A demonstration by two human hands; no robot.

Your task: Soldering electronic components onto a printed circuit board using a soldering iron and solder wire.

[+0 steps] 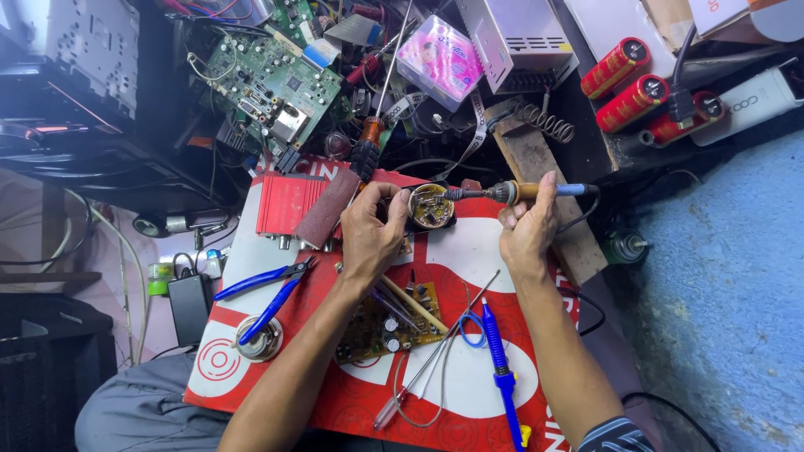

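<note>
At the left edge of the red-and-white mat (469,251), blue-handled cutters (264,289) lie within easy reach, one handle over a small round metal part (260,339). Just beyond them a red finned amplifier case (289,203) sits at the mat's far-left corner.

The left hand (368,230) curls its fingers and thumb around a small round circuit board (430,207), pinching it by the rim and tilting its face toward the right, apparently to steady it and expose the work spot. Near the wrist lies a brown circuit board (381,322).

The right hand (529,226) is closed around the soldering iron (523,192), held level, its tip meeting the round board's right edge. A blue desoldering pump (500,368) lies near, on the mat; red capacitors (624,84) sit far right.
</note>
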